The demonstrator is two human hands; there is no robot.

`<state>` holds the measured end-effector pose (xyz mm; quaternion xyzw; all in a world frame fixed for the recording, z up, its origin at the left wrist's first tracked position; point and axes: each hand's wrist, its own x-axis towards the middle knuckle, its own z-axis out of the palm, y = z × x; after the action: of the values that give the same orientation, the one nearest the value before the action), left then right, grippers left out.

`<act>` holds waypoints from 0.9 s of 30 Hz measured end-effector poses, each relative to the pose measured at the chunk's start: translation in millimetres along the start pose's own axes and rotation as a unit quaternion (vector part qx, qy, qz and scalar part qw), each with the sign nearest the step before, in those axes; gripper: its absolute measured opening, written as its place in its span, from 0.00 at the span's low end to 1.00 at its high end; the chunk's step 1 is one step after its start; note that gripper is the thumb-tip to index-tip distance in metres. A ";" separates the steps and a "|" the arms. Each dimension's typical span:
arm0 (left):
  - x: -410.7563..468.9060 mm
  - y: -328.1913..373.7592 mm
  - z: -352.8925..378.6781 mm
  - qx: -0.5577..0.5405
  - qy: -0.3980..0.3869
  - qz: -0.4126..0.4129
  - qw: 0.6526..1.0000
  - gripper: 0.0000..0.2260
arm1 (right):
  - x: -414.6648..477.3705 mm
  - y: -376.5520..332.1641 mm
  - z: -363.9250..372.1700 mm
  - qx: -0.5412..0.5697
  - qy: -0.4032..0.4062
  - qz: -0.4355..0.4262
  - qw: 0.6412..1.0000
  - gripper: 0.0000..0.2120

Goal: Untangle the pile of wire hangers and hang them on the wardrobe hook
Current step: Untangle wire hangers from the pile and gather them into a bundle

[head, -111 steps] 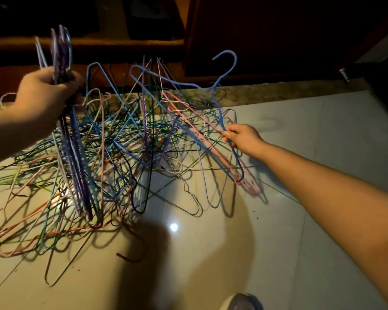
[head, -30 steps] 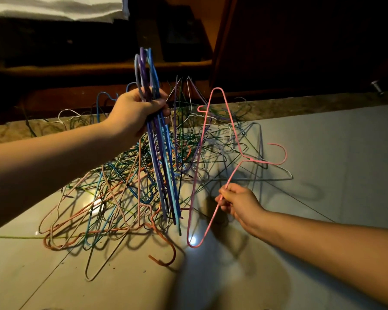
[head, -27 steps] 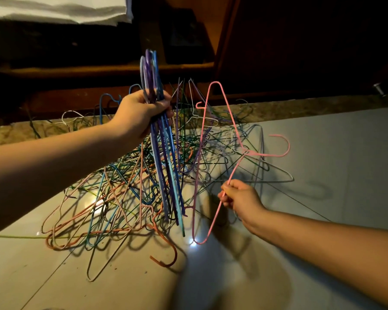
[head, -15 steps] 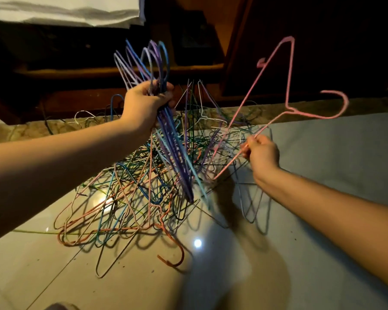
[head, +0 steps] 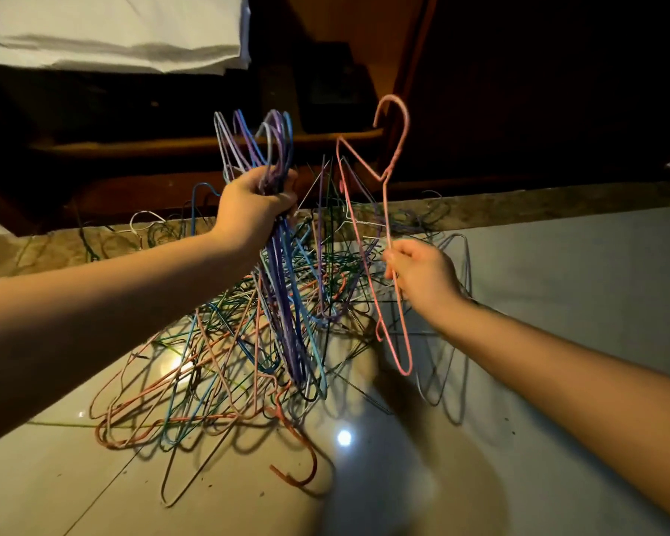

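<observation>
While the tangled pile of wire hangers (head: 194, 381) is lying on the glossy tiled floor (head: 557, 303), the left hand (head: 252, 210) is gripping a bunch of blue and purple hangers (head: 283, 303) above it, fingers curled tight round the necks. Right of the pile, the right hand (head: 422, 276) is pinching a pink hanger (head: 405, 125), holding it upright. Behind the pile, dark wooden furniture (head: 209, 143) is standing, with white cloth (head: 113, 32) hanging above.

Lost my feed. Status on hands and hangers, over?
Left hand grips blue-purple wire hanger bundle. Right hand pinches pink wire hanger, hook up. Tangled pile lies below.
</observation>
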<state>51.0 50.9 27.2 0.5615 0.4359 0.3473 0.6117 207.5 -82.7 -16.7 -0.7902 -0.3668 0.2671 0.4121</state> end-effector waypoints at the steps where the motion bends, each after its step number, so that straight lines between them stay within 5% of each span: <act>1: -1.2 -1.4 1.9 0.003 0.000 -0.003 1.000 0.11 | -2.4 -0.2 4.1 0.001 -0.011 0.012 1.000 0.15; 14: -17.5 -2.5 20.5 -0.081 -0.058 -0.042 0.994 0.10 | -43.8 -11.1 45.6 -0.016 -0.139 -0.024 0.990 0.14; 27: -17.3 -14.8 33.6 -0.020 -0.080 -0.054 0.995 0.12 | -60.2 -9.3 35.0 -0.039 -0.120 -0.072 0.989 0.09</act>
<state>74.5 20.3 14.6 0.5508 0.4080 0.2768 0.6734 143.4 -111.2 -19.8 -0.7392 -0.4801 0.3150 0.3520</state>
